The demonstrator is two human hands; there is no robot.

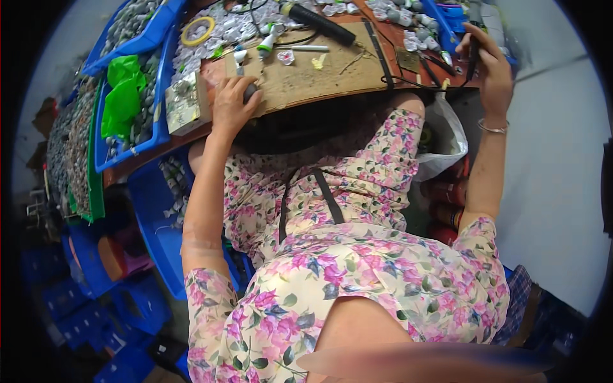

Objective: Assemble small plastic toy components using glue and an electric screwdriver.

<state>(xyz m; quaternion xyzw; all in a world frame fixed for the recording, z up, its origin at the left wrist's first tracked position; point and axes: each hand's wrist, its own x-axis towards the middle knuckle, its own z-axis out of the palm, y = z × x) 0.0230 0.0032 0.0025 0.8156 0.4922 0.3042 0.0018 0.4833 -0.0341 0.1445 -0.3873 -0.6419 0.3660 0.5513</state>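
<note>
At the left of the wooden board (319, 76), my left hand (231, 107) has its fingers curled on a small dark grey rounded piece (249, 93). Just beyond it, a white and grey part (240, 57) stands on the board. My right hand (495, 80) is raised at the right end of the table, closed round a slim black-handled tool (472, 59); its tip is too small to make out. Close to that hand, a thin black cord (415, 83) runs along the table edge. On the board lie a green and white part (268, 41) and a small clear-pink piece (286, 58).
A black ribbed tube (319, 24), a yellow tape roll (198, 30) and many white pieces lie at the back. A metal block (187, 104) sits at the left edge. Blue bins (163, 115) of grey parts stand left. A white plastic bag (447, 137) hangs below right.
</note>
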